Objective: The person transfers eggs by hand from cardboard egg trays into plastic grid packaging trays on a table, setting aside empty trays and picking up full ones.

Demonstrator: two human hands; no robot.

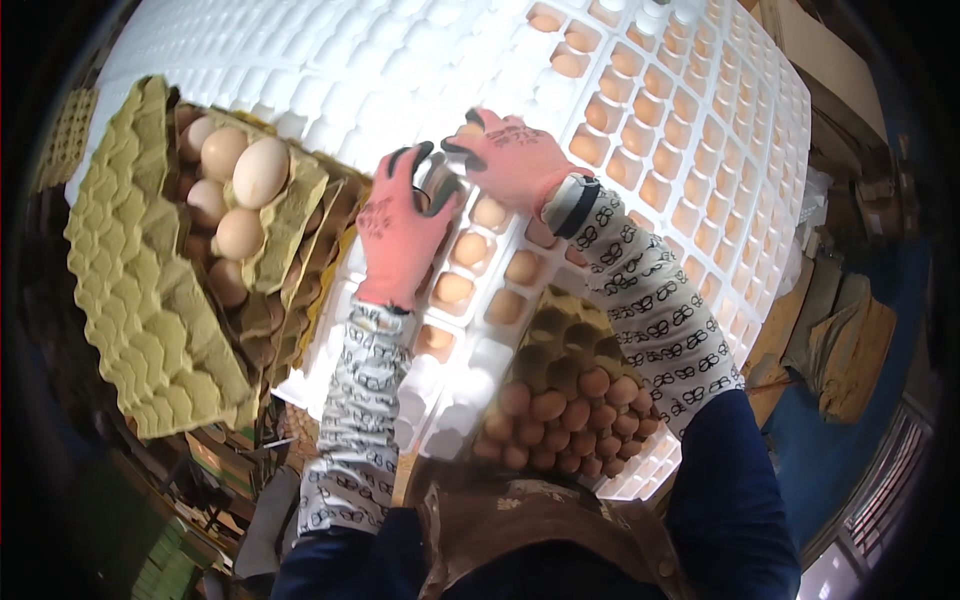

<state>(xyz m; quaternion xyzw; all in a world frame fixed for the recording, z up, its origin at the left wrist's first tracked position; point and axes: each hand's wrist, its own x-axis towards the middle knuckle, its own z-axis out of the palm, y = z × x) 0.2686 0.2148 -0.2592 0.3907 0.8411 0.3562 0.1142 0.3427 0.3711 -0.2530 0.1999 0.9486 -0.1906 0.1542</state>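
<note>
Both my hands wear pink gloves with dark fingertips, over a white foam egg tray (442, 375) with square cells. My left hand (405, 225) is at the tray's left side, fingers bent and spread around a cell; a brownish egg shows partly between them, and whether it is gripped is unclear. My right hand (517, 161) is just beyond, its thumb and fingers closed about an egg (470, 130), mostly hidden. Nearer me, a column of cells holds brown eggs (470, 248). Close to my body, a moulded pulp tray (551, 326) is partly filled with brown eggs (574, 412).
At the left, pulp egg trays (150, 300) stand tilted, with loose eggs (261, 172) piled between them. More foam trays (690, 135) with eggs in their cells spread to the right. Torn cardboard (847, 352) lies beyond the right edge, above a blue floor (810, 457).
</note>
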